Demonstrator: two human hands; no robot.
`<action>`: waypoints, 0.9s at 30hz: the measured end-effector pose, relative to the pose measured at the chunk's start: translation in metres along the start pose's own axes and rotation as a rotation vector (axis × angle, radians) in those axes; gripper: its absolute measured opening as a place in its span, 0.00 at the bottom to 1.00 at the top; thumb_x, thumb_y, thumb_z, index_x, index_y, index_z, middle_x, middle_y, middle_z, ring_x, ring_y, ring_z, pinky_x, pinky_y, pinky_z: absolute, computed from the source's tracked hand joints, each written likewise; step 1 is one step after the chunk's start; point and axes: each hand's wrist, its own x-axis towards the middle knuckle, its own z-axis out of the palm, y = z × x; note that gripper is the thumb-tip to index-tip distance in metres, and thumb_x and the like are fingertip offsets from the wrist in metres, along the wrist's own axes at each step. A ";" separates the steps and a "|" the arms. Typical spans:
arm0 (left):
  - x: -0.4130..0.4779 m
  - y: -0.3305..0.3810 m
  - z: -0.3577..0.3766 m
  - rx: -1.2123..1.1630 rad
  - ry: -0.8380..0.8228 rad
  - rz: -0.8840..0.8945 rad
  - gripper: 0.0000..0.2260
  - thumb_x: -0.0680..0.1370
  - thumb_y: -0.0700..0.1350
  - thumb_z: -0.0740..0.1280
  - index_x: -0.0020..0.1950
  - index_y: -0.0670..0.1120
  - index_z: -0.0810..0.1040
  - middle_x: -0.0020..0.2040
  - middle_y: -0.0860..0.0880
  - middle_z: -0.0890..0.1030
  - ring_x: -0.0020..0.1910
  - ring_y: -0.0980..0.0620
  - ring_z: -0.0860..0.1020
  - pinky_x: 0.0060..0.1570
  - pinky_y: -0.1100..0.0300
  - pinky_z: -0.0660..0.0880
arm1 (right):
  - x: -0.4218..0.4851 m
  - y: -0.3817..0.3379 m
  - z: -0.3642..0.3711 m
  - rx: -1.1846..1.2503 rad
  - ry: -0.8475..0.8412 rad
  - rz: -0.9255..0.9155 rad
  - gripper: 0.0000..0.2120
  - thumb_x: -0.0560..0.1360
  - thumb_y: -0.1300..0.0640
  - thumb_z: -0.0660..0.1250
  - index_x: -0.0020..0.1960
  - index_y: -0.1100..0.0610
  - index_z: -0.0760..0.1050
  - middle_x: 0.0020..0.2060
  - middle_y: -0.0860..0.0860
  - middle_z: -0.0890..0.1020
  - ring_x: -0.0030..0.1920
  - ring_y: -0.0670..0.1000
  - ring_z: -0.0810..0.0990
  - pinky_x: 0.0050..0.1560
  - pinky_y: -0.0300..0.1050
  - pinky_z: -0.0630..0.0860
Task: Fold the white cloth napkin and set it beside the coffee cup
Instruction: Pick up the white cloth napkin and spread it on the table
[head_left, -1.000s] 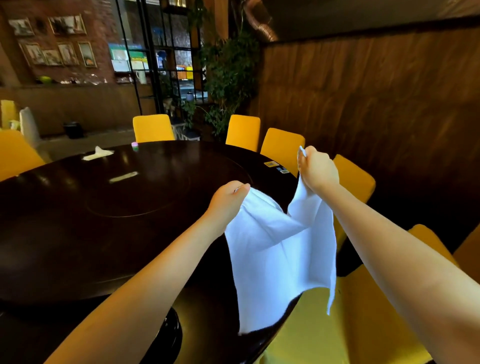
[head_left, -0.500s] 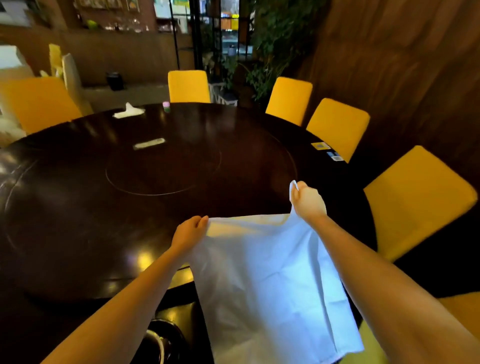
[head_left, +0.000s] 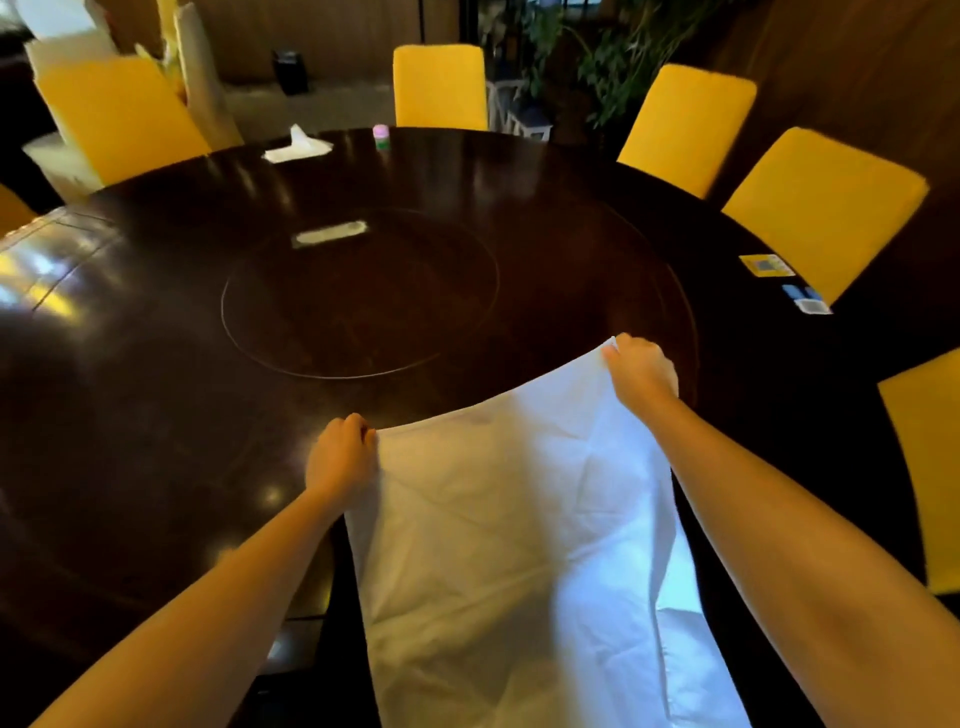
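The white cloth napkin (head_left: 519, 545) is spread open over the near edge of the dark round table (head_left: 208, 364), its lower part hanging off toward me. My left hand (head_left: 340, 457) pinches the napkin's far left corner. My right hand (head_left: 641, 371) grips the far right corner, a little further out over the table. The top edge is stretched between both hands. No coffee cup is visible in this view.
A round turntable inset (head_left: 358, 291) lies at the table's middle. A white tissue pack (head_left: 297, 148) and a small pink-lidded jar (head_left: 382, 136) sit at the far edge; cards (head_left: 769, 265) lie at the right. Yellow chairs (head_left: 440, 85) ring the table.
Both hands have lowered the napkin from the air at the right down onto the table's near edge and pulled it wide. My view has tilted down and left.
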 end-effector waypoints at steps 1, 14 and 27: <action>0.000 -0.002 0.004 0.014 0.036 -0.012 0.11 0.79 0.46 0.58 0.56 0.42 0.74 0.56 0.40 0.75 0.52 0.43 0.74 0.54 0.47 0.73 | 0.004 -0.004 0.003 -0.016 0.036 0.000 0.18 0.79 0.58 0.58 0.68 0.60 0.64 0.64 0.60 0.71 0.63 0.61 0.69 0.57 0.54 0.71; -0.059 0.011 0.087 0.180 0.098 0.033 0.23 0.81 0.53 0.47 0.75 0.52 0.49 0.78 0.50 0.47 0.76 0.52 0.42 0.73 0.46 0.38 | -0.114 -0.102 0.121 0.120 -0.205 -0.656 0.25 0.80 0.45 0.46 0.75 0.49 0.51 0.77 0.50 0.54 0.77 0.52 0.48 0.75 0.52 0.41; -0.055 -0.002 0.080 0.353 0.084 0.060 0.29 0.76 0.64 0.38 0.75 0.54 0.44 0.78 0.48 0.45 0.76 0.48 0.42 0.73 0.44 0.38 | -0.026 0.083 0.089 -0.175 -0.015 -0.332 0.25 0.80 0.45 0.50 0.75 0.50 0.54 0.76 0.51 0.59 0.75 0.54 0.56 0.73 0.58 0.51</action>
